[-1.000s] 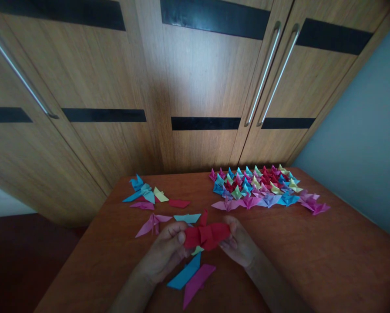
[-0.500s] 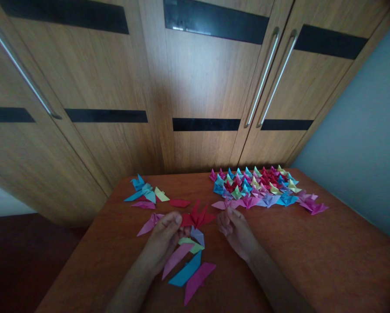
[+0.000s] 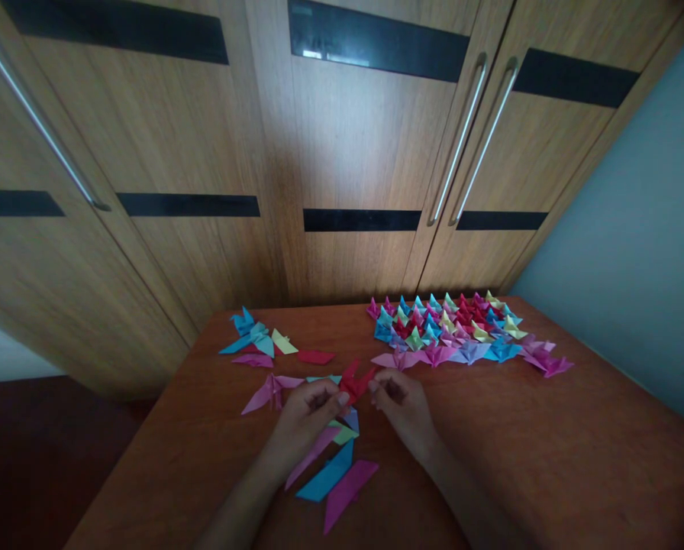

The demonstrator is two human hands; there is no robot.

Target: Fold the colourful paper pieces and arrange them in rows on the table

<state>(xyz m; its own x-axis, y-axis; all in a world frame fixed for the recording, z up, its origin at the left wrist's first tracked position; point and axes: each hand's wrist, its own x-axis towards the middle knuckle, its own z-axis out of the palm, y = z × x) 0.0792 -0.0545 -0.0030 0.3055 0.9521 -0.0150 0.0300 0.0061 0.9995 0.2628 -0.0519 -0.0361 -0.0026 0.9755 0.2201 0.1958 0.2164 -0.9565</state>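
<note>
A small red folded paper piece is pinched between both hands just above the brown table. My left hand grips its left side with thumb and fingers closed. My right hand pinches its right side. Under and beside my left hand lie flat folded strips: a blue one, a magenta one, a pink one and a yellow-green one.
A dense patch of several finished coloured paper pieces covers the far right of the table. More loose pieces lie at the far left, and a pink one nearer. Wooden cupboard doors with metal handles stand behind; a grey wall is at right.
The red paper was spread wide between both hands, then lay on the table as a star shape. Now both hands pinch it together, folded smaller, a little farther from me.
</note>
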